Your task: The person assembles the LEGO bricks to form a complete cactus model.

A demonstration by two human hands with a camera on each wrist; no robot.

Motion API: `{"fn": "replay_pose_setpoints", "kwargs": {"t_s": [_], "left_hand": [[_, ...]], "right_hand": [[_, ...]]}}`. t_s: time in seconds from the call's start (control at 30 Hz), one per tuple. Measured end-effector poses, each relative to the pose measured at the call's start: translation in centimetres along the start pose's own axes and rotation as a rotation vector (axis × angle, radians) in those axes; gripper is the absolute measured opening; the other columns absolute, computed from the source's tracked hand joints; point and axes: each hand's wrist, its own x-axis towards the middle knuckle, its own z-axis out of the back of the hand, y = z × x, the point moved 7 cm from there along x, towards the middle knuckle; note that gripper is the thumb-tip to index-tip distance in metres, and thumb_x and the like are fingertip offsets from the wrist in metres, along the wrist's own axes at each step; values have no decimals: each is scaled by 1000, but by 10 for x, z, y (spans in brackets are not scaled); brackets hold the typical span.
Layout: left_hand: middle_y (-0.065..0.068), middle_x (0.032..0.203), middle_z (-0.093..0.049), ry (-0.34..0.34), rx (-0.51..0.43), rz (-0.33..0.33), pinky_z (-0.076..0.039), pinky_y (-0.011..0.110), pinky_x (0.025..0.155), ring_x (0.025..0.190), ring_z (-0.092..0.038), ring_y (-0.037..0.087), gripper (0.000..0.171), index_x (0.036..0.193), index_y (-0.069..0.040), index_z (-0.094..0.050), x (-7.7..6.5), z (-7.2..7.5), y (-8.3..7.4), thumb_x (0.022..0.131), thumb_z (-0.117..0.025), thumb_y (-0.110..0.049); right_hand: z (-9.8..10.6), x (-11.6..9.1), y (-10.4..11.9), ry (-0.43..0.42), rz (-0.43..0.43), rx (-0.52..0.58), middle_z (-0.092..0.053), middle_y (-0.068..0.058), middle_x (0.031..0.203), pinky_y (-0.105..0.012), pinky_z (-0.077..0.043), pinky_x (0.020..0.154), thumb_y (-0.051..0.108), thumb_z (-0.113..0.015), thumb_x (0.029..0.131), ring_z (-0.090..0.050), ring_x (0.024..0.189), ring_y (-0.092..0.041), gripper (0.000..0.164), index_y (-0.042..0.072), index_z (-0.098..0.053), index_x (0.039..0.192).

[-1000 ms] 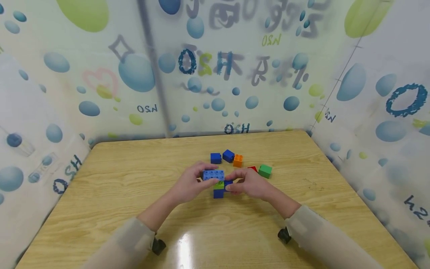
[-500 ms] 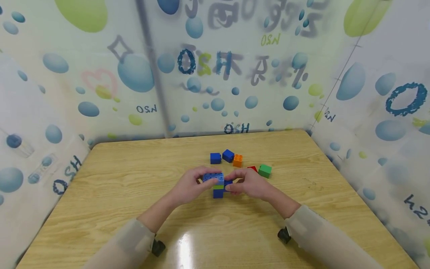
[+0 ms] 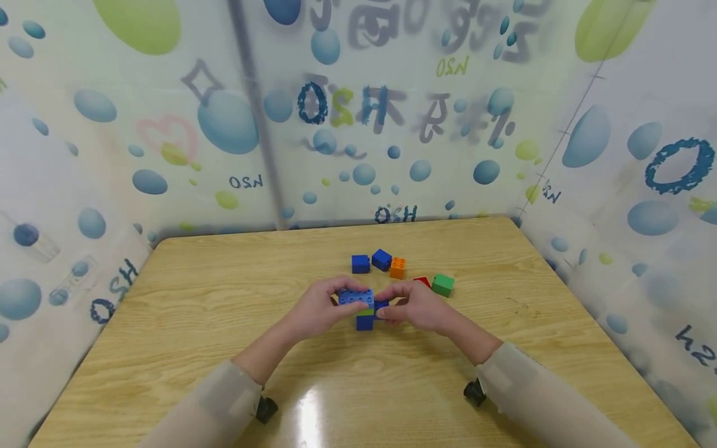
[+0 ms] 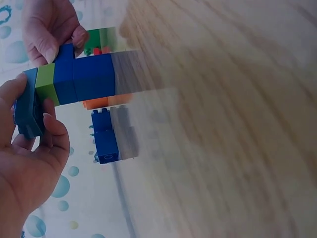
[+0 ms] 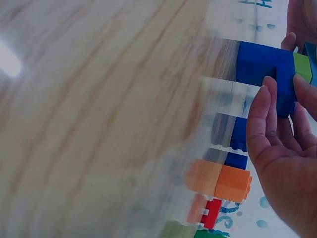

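A stack of building bricks stands upright on the table between the two hands. At its base is a dark blue brick [image 4: 94, 77], and above that another dark blue brick [image 5: 285, 82] juts out to the right. A lime green brick [image 4: 46, 84] comes above, topped by a lighter blue, studded long brick [image 3: 356, 298] that overhangs to the left. My left hand [image 3: 319, 310] grips this long brick between thumb and fingers. My right hand [image 3: 421, 305] pinches the jutting end of the second dark blue brick.
Behind the stack lie two loose blue bricks [image 3: 360, 264] and an orange brick [image 3: 397, 268]. A red brick [image 5: 212, 213], partly hidden by my right hand in the head view, and a green brick [image 3: 442, 285] lie further right. A patterned wall [image 3: 336, 186] borders the wooden table [image 3: 235, 280].
The lighter blue brick has come down over the lime brick, covering the studs that showed a second ago. My left hand moved slightly with it; my right hand stayed in place.
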Motion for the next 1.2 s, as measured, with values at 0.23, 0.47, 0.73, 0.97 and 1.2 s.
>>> {"fn": "replay_pose_setpoints", "kwargs": {"t_s": [0.23,0.47,0.73,0.97,1.2], "left_hand": [[-3,131,-74,9,-15,26,-53,24,73,90,-61,20,29,128,-27,-78,2,-2,1,101,-82,-35],[1,124,-74,14,-45,27,-49,24,69,85,-58,20,29,127,-24,-78,3,-3,4,100,-84,-34],[1,123,-75,16,-57,31,-50,24,70,88,-60,21,29,125,-23,-78,3,-3,3,99,-85,-33],[2,118,-76,17,-53,21,-48,25,68,86,-59,20,27,122,-21,-77,5,-3,3,99,-85,-32],[1,116,-75,11,-37,40,-48,25,68,85,-58,20,27,122,-22,-78,5,-2,2,98,-86,-30]], "right_hand": [[1,-1,-1,-6,-11,-6,-75,-7,126,-37,-69,92,21,-80,103,-80,101,-23,33,12,-76,134],[1,-1,-1,0,-15,-6,-74,-7,128,-38,-69,93,21,-79,103,-80,102,-22,33,12,-75,134],[0,0,-1,6,-15,3,-74,-8,128,-38,-69,93,20,-79,104,-80,102,-23,33,11,-75,135],[1,0,-2,-2,-21,1,-74,-8,129,-38,-69,93,20,-78,104,-80,101,-24,32,11,-75,135],[0,1,-1,2,-14,0,-74,-8,128,-37,-68,93,20,-78,104,-80,100,-24,33,11,-75,135]]}}
